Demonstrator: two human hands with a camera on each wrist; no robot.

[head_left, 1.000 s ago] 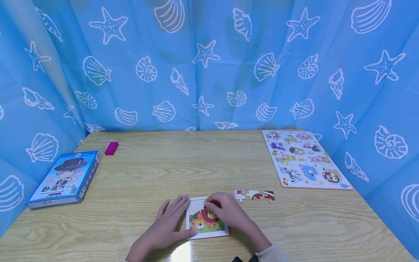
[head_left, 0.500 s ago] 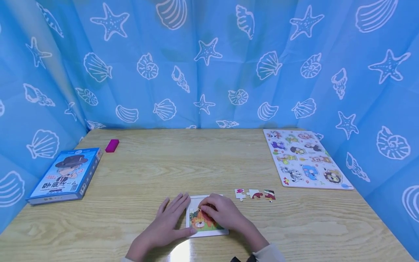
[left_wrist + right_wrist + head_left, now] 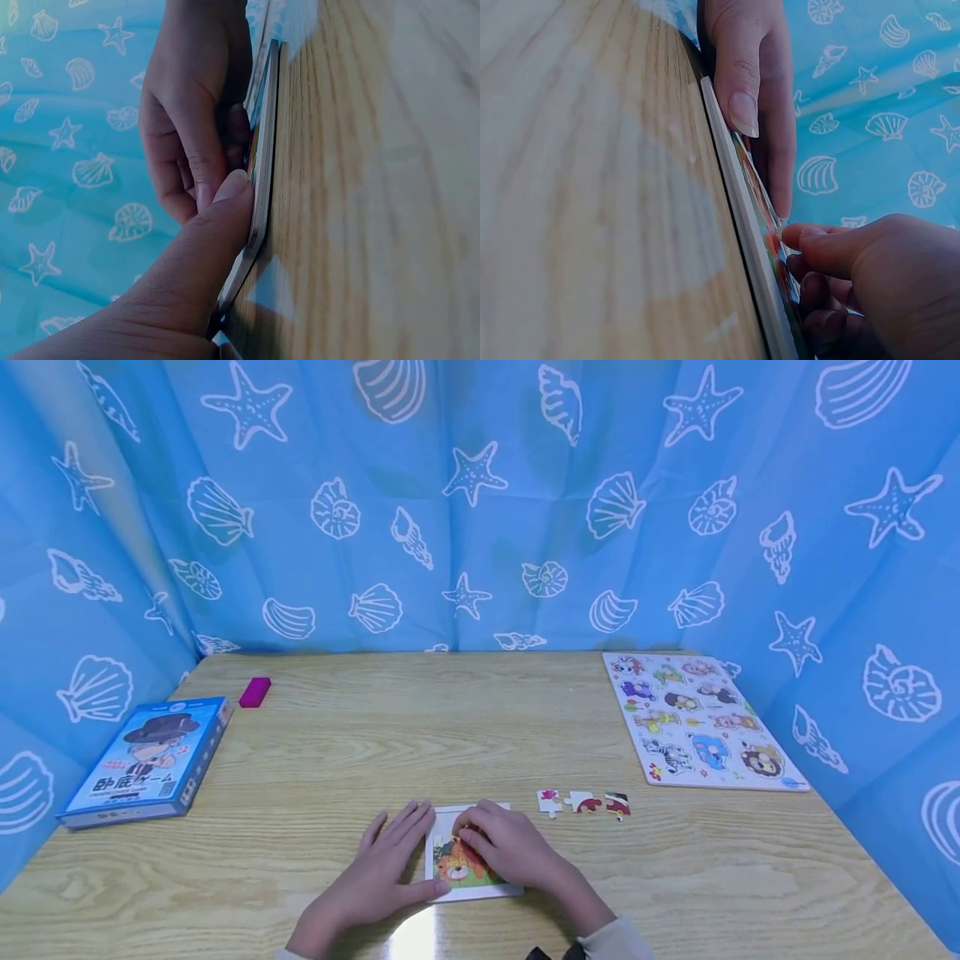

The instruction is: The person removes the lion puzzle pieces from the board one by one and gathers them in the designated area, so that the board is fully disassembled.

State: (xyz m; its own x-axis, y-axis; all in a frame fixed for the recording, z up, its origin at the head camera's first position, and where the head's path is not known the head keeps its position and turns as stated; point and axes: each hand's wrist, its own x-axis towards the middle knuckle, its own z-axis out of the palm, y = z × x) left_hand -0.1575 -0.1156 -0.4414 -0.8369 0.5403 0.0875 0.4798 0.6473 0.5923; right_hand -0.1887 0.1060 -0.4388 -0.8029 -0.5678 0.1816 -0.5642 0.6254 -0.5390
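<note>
A small jigsaw puzzle in a white frame [image 3: 480, 894] lies on the table, its picture of orange animals partly filled in. My left hand [image 3: 382, 868] rests along the frame's left side, fingers straight and thumb on the front edge, as the left wrist view shows its thumb [image 3: 217, 217] there. My right hand [image 3: 506, 843] is bent over the puzzle, thumb and forefinger pinching a puzzle piece low against the picture; the hand mostly hides this piece. In the right wrist view, the right hand's fingertips [image 3: 799, 232] are right at the puzzle's surface.
Several loose puzzle pieces [image 3: 585, 802] lie in a row right of the frame. An animal peg board [image 3: 693, 775] is at the back right. On the left are a blue game box [image 3: 142, 760] and a magenta block [image 3: 255, 692]. A blue shell-print curtain [image 3: 420, 560] surrounds the table.
My right hand has shifted left across the puzzle and its fingertips are now nearer the picture's middle. My left hand has stayed on the frame; the head view has tilted slightly.
</note>
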